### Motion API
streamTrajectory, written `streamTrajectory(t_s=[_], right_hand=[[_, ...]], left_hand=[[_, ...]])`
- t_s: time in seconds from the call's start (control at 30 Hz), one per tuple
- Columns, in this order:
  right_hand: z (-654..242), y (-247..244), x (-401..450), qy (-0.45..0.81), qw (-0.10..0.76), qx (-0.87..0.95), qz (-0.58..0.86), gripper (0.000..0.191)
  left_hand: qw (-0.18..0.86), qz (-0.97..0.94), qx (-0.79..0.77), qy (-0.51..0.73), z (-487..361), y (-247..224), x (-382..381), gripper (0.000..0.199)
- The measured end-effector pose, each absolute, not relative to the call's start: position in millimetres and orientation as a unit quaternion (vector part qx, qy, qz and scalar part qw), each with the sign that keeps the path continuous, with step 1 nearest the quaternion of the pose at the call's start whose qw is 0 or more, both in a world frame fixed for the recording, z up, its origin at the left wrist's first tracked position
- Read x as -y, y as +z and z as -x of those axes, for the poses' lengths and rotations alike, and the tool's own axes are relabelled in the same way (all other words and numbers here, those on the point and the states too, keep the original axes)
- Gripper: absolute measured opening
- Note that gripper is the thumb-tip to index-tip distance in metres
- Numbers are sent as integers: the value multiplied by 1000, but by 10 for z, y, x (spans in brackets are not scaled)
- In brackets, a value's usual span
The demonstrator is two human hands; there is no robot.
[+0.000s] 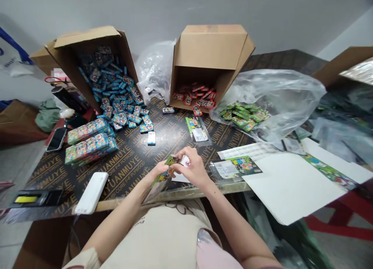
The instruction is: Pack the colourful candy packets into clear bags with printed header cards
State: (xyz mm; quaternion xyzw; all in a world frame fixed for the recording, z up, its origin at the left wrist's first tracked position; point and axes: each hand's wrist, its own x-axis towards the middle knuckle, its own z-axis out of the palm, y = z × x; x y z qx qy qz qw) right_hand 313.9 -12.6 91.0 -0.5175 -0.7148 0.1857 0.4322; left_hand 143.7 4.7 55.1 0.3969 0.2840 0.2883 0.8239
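Observation:
In front of my body, over the table's near edge, my left hand (pixel 158 172) grips a green printed packet (pixel 163 175) with a clear plastic sleeve, held tilted. My right hand (pixel 194 168) is closed, its thumb and fingertips pinched at the packet's upper end. A small white piece (pixel 185 160) shows between its curled fingers; what it is, I cannot make out. Beneath the hands lies a white sheet (pixel 178 178). Similar green-printed packets lie nearby: one packet (pixel 198 130) beyond the hands and another packet (pixel 237 167) to their right.
A carton (pixel 128 59) spills small blue boxes (pixel 119 105). Another carton (pixel 210 47) holds red ones (pixel 201 96). Green packs (pixel 246 115) sit in a clear bag (pixel 279 86). Stacked bundles (pixel 87 144), a phone (pixel 56 139) and a white power bank (pixel 92 193) are left; white sheets (pixel 279 187) overhang right.

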Motion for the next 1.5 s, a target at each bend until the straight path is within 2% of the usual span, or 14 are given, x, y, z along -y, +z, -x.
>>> streamTrajectory(t_s=[0.1,0.23,0.4,0.47,0.57,0.7,0.8,0.87,0.93,1.03,1.13,1.23,1.3,1.5], right_hand=[[-3089,930,102,271,385,750,464,17],[-3065,932,-5,350,352,747,442,30],[-2991,735,-172,403,544,585,446,58],[-2929,652,-184,458,546,543,444,64],[-2826,603,-142,581,462,535,404,48],[-2748,672,-102,529,459,550,455,34],[-2716,719,-106,499,471,553,471,32],[-2687,697,-93,544,461,542,444,32],[-2661,629,-65,623,410,533,400,36],[-2670,493,-33,674,342,521,396,37],[-2738,408,-59,639,363,508,449,30],[-2795,399,-111,648,382,492,438,40],[-2802,407,-144,641,415,489,423,45],[-2859,402,-232,517,510,487,485,30]], left_hand=[[776,-445,-301,330,-1333,695,29,62],[731,-490,-328,344,-1252,817,119,56],[684,-396,-445,421,-1154,818,90,33],[675,-373,-464,436,-1117,816,58,32],[637,-444,-466,423,-1080,814,26,30],[505,-572,-516,389,-1047,778,4,31],[459,-575,-551,395,-1008,730,-42,40],[445,-560,-559,420,-969,705,-99,42],[426,-541,-571,448,-928,691,-161,43],[457,-515,-562,457,-881,675,-207,38],[581,-508,-486,410,-867,632,-165,34],[671,-480,-426,371,-877,555,-80,44],[695,-472,-408,356,-880,502,-38,44],[685,-445,-441,372,-677,413,-60,52]])
